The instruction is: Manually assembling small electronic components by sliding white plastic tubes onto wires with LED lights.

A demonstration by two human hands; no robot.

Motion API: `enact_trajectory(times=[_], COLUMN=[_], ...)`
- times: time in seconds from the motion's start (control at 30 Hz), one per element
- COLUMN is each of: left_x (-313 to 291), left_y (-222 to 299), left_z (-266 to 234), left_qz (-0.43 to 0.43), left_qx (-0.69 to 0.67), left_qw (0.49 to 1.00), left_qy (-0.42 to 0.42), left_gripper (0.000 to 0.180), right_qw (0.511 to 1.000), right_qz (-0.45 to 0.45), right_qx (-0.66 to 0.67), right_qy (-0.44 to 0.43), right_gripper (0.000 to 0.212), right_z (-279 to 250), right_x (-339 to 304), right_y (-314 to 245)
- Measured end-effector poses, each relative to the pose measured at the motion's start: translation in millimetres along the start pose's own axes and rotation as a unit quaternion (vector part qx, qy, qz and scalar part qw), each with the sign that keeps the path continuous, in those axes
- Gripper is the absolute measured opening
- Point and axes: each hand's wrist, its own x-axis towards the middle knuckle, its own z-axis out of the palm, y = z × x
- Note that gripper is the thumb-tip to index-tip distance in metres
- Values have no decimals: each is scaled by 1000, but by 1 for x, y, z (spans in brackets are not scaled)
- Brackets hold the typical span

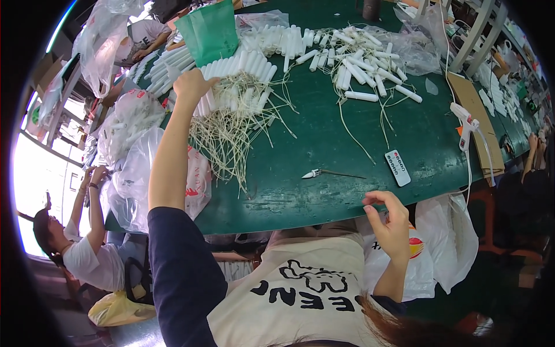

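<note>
My left hand (192, 85) reaches far out to the left end of a row of white candle-shaped tubes (240, 63), just under a green bag (208, 34). Its thumb points right, but the other fingers are mostly hidden, and I cannot make out whether they hold anything. Pale thin wires (225, 139) hang in a tangle from the tubes toward me. Close to the table's front edge, my right hand (390, 222) hovers with fingers loosely curved, thumb apart and nothing in them. Between the hands lies a small white flame-shaped bulb (312, 173) on a dark wire.
A white remote control (398, 168) and a white glue gun (464, 124) lie on the right of the green table (289, 202), near a cardboard sheet (477, 121). More wired tubes (370, 63) are heaped behind. Plastic bags (136, 179) crowd the left, where another person (87, 248) sits.
</note>
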Motion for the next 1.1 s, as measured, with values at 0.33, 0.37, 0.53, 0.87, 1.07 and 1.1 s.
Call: enact_trajectory(times=[0.33,0.37,0.53,0.87,1.07,1.1], left_x=[-72,-75,-84,-98,-113,-117], left_y=[194,212,282,296,264,257], left_z=[-15,-1,27,41,22,18], left_qz=[324,360,376,429,546,529], left_qx=[-229,-246,-229,-177,-159,-214], left_qw=[914,896,894,874,800,798], left_qy=[88,91,82,143,191,196], left_gripper=[30,29,22,19,19,17], right_qw=[1000,999,1000,999,999,999], right_qz=[-3,-11,6,37,36,33], right_qx=[6,6,-3,6,15,17], right_qy=[-15,-31,-24,-19,-33,-36], right_gripper=[15,15,13,13,14,14], right_z=[-1,-3,-16,-18,-13,-12], right_x=[-6,-6,-17,-21,-18,-18], right_y=[9,8,15,25,23,23])
